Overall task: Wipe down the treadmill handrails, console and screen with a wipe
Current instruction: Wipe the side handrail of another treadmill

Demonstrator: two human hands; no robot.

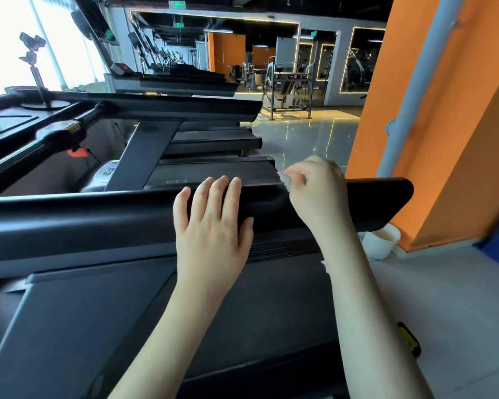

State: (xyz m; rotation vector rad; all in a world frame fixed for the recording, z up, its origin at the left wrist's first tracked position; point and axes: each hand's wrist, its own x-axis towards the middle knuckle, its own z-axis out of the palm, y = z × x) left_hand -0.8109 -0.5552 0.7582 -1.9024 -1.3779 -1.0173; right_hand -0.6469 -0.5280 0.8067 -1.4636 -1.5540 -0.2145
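R hand (pixel 314 185) has its grip closed on the wipe (pixel 284 177), a small white wad pinched betw. thumb & fingertips, touching the far top edge of the black handrail (pixel 98 214) near its right end; L hand (pixel 211 223) has its grip open, palm & straight fingers laid flat on the rail just left of it, holding nothing; step in hand looks like the handrail pass, w/ console & screen prob. yet to do; to do it well, spread the wad so more cloth meets the rail, wrap it over top, far edge & underside, and pull in long overlapping strokes along the length, not dabs; keep L hand as a brace but slide it ahead of the wipe, else the patch under the palm gets missed; edges: the rail stops at a rounded end (pixel 398 194) not far right of R hand, so a stroke that way is short and shd roll round the tip; a cup (pixel 382 240) stands on the floor just below that end & an orange pillar (pixel 444 139) rises beyond it, so don't overshoot; leftward the rail runs long & bare, plenty of room; the next treadmill (pixel 213 171) lies beyond the rail, apart from it.
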